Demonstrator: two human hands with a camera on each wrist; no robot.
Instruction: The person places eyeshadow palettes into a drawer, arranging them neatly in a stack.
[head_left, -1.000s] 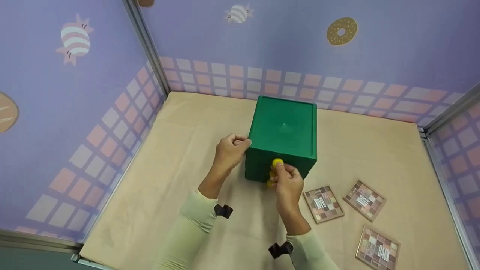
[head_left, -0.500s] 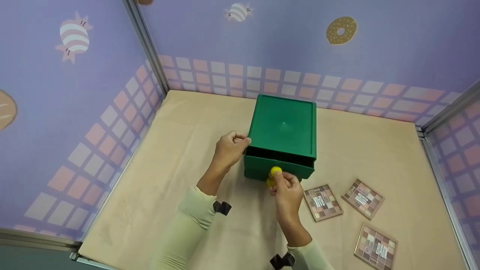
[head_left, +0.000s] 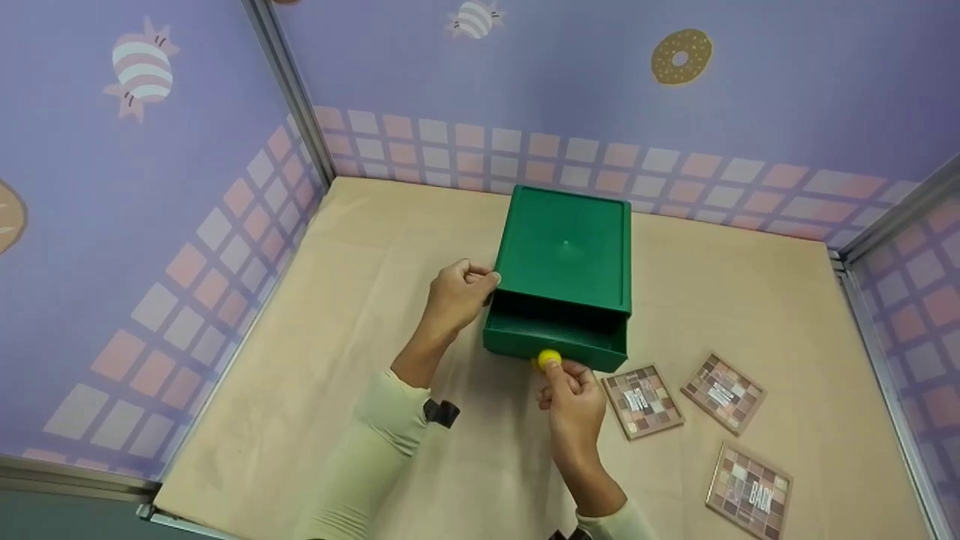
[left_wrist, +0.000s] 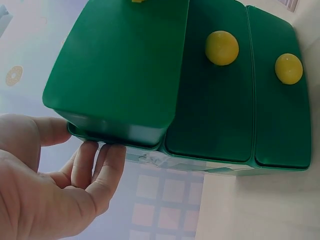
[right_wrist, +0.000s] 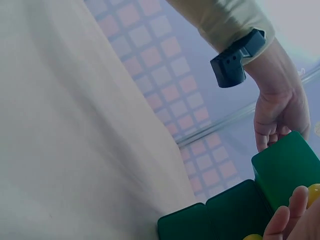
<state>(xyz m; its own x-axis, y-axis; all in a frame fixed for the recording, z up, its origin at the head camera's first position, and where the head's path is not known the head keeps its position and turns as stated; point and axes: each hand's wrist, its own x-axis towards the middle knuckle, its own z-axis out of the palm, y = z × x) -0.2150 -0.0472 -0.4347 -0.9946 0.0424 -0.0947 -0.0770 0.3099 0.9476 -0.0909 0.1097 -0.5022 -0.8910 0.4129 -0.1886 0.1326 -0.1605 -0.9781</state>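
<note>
The top drawer is pulled partly out at 6 o'clock of its green cabinet, and you can see down into it. It looks to be of hard plastic, so I judge it light and stiff, with smooth walls which should slide easily; pulled too far, it may tip. The best place to take it is the round yellow knob, and your right hand pinches exactly this, with the thumb on it. The knob seems glossy, so the pinch should be firm. At 8 o'clock of the cabinet, your left hand grips the upper front corner, thumb and bent fingers against the edge, which should keep the light body from following the pull. Farther, at 4 o'clock from the drawer, three makeup palettes lie flat on the beige tabletop. Compared with half a second ago, the drawer has come out more: then only a narrow dark gap was showing, now its floor is visible, while your left hand has stayed at its corner.
</note>
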